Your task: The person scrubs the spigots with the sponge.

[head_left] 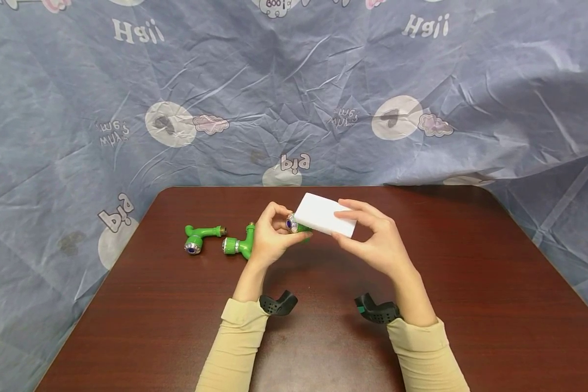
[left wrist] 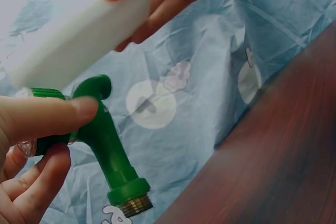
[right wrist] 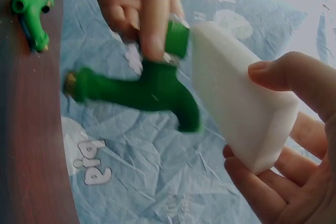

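Observation:
My left hand (head_left: 270, 234) pinches a green faucet (left wrist: 107, 145) by its knob, thumb on one side and fingers on the other. In the left wrist view its brass threaded end points down and its curved spout is at the top. My right hand (head_left: 379, 239) grips a white sponge block (head_left: 323, 214) between thumb and fingers. One end of the block lies right at the faucet's knob (right wrist: 177, 39) in the right wrist view. In the head view the block and left hand hide most of this faucet. Both hands are raised over the table.
Two more green faucets lie on the dark wooden table (head_left: 470, 283): one at the left (head_left: 203, 233), the other faucet (head_left: 240, 246) partly hidden behind my left hand. A wrinkled blue-grey printed cloth (head_left: 294, 98) hangs behind the table's far edge.

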The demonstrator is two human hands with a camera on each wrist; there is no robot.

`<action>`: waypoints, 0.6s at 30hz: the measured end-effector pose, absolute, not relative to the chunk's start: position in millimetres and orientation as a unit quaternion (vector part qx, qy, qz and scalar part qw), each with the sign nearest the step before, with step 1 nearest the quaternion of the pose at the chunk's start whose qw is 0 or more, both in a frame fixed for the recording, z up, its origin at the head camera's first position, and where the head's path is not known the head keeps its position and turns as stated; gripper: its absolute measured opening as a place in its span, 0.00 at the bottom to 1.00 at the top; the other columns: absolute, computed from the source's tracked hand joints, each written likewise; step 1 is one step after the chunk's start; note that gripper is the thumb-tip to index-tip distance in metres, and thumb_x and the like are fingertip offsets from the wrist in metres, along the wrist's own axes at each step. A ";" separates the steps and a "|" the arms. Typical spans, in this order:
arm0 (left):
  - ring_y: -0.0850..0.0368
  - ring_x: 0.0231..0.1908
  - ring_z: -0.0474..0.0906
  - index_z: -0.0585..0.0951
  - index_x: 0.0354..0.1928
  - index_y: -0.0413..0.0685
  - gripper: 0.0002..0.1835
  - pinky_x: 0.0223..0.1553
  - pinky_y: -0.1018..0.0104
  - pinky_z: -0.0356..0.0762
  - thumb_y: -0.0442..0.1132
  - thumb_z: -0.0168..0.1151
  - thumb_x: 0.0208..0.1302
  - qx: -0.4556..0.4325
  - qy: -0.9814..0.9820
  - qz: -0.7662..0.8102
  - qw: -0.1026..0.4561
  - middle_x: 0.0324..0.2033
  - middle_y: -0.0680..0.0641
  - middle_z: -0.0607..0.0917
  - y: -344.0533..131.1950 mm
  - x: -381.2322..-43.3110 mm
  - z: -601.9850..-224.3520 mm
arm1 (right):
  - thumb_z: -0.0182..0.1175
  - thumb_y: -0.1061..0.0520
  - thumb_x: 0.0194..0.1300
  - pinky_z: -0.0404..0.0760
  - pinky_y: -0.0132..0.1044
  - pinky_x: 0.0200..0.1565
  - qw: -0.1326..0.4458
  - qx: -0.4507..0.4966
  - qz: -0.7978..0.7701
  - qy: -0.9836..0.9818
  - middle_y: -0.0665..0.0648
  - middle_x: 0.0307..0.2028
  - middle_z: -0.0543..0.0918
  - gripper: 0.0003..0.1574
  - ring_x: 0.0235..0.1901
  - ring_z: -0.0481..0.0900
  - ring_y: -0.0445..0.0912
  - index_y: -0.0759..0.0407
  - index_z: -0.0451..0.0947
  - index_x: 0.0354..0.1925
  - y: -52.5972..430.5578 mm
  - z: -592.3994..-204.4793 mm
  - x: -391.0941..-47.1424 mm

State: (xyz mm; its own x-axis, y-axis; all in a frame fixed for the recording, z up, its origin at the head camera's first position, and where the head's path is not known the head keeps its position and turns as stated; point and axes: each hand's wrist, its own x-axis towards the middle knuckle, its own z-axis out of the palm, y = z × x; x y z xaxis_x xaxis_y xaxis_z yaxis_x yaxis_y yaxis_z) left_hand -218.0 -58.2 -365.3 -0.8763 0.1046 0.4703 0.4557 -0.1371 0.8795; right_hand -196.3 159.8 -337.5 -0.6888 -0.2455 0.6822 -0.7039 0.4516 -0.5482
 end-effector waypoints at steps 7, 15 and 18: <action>0.62 0.25 0.78 0.69 0.37 0.26 0.24 0.28 0.71 0.79 0.16 0.70 0.37 -0.215 -0.642 -0.714 0.179 0.35 0.45 0.78 -55.3 -218.2 -364.4 | 0.73 0.60 0.45 0.76 0.39 0.46 0.344 0.285 0.356 -0.821 0.57 0.51 0.79 0.21 0.50 0.77 0.51 0.59 0.84 0.42 149.7 -344.2 -200.4; 0.62 0.23 0.79 0.71 0.37 0.26 0.24 0.23 0.72 0.79 0.18 0.73 0.37 -0.196 -0.646 -0.712 0.191 0.34 0.50 0.76 -56.5 -218.3 -363.9 | 0.74 0.60 0.43 0.75 0.31 0.47 0.422 0.222 0.368 -0.798 0.57 0.51 0.80 0.22 0.49 0.78 0.51 0.61 0.84 0.40 147.1 -345.5 -202.2; 0.61 0.23 0.80 0.71 0.36 0.27 0.23 0.22 0.72 0.78 0.19 0.73 0.37 -0.204 -0.649 -0.708 0.191 0.34 0.45 0.77 -56.6 -218.4 -363.8 | 0.74 0.58 0.44 0.74 0.30 0.48 0.389 0.256 0.370 -0.804 0.57 0.51 0.80 0.22 0.50 0.78 0.50 0.60 0.84 0.41 142.7 -346.4 -201.6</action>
